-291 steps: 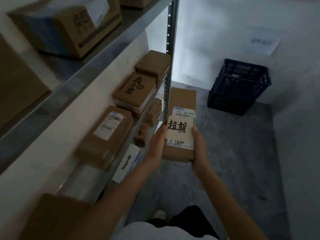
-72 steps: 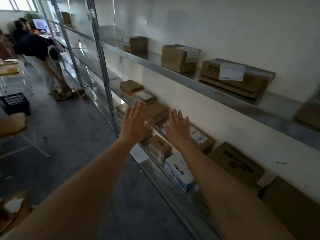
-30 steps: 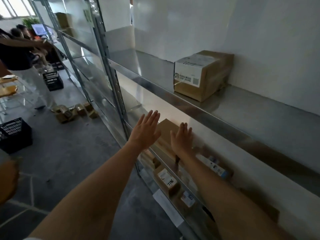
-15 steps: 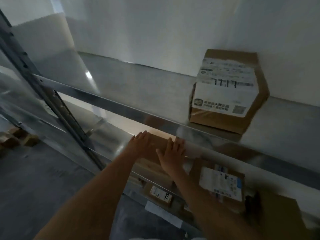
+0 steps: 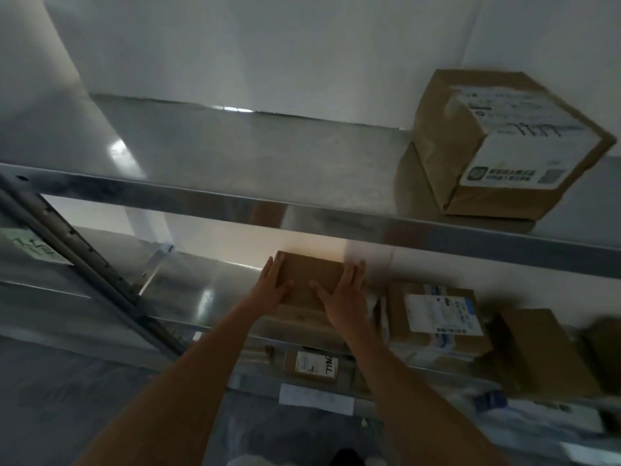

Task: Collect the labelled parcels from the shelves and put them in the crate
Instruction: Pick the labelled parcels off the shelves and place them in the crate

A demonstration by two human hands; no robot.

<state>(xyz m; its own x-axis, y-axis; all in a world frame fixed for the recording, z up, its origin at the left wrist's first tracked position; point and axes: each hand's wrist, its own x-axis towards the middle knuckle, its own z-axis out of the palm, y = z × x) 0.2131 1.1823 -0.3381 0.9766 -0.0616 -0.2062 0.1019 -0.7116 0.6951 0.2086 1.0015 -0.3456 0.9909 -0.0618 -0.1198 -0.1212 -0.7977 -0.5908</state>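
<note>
A plain brown parcel (image 5: 311,275) lies on the middle shelf (image 5: 188,280), on top of another brown box; no label shows on its top. My left hand (image 5: 274,287) lies along its left edge and my right hand (image 5: 346,295) along its right edge. Fingers are straight, and both thumbs rest on the top. The crate is out of view.
A large labelled box (image 5: 510,146) stands on the upper shelf (image 5: 302,210) at right. A labelled parcel (image 5: 437,314) and a brown box (image 5: 544,351) lie right of my hands. A small labelled parcel (image 5: 312,364) sits on the lower shelf. A slanted metal upright (image 5: 84,264) is at left.
I have stepped closer to the shelves and both hands have reached further in, now flanking the plain brown parcel with thumbs on its top.
</note>
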